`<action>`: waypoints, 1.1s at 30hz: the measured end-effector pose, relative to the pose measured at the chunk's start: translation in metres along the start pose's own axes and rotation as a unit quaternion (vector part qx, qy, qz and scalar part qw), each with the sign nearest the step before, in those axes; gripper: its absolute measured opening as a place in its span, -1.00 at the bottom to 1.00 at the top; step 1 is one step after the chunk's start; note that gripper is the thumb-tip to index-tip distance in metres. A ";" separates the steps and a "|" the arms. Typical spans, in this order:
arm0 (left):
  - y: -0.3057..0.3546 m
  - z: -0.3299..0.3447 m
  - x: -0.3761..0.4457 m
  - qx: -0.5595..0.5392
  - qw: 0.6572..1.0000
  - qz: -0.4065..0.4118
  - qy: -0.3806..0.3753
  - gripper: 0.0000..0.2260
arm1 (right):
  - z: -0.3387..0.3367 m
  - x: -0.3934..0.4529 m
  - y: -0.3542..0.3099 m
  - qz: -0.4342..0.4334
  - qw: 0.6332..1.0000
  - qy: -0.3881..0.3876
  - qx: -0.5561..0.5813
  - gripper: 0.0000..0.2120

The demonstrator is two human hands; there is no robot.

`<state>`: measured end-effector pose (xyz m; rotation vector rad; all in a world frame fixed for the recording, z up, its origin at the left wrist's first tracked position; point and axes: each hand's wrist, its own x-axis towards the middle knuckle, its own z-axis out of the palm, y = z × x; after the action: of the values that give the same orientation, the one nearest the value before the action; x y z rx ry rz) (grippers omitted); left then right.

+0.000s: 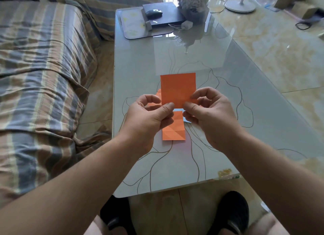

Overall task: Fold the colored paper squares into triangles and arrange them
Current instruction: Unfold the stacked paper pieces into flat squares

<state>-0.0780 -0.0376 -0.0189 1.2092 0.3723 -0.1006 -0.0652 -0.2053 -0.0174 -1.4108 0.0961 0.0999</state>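
An orange paper square (178,89) is held upright above the glass table (228,98), pinched along its lower edge by both hands. My left hand (149,115) grips the lower left corner between thumb and fingers. My right hand (208,112) pinches the lower right corner. Beneath the hands lies another creased orange paper (173,129) flat on the table. A sliver of light blue paper (178,109) shows just under my thumbs. A bit of a further orange piece (158,92) peeks out behind my left hand.
A striped sofa (40,77) runs along the left of the table. At the far end sit a mouse pad (138,27), a black laptop (163,13) with a mouse (154,12) on it, and a vase (192,5). My feet in black shoes (231,212) show below the near table edge.
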 end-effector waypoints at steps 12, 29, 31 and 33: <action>-0.002 0.005 0.000 0.001 0.998 -0.066 -0.019 -0.80 | -0.003 0.003 0.001 0.049 0.998 -0.003 -0.032 -0.68; -0.003 0.006 -0.002 0.037 0.996 -0.077 -0.026 -0.92 | 0.000 -0.001 0.002 0.172 0.979 -0.091 -0.059 -0.91; -0.003 0.005 -0.001 0.042 0.995 -0.082 -0.030 -0.90 | -0.002 0.001 -0.001 0.171 0.979 -0.085 -0.073 -0.93; -0.001 0.004 0.000 0.044 0.994 -0.089 -0.043 -0.89 | -0.005 0.004 -0.003 0.169 0.978 -0.083 -0.092 -0.93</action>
<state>-0.0772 -0.0416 -0.0190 1.2535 0.4028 -0.3242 -0.0612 -0.2111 -0.0158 -1.5542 0.1924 0.5196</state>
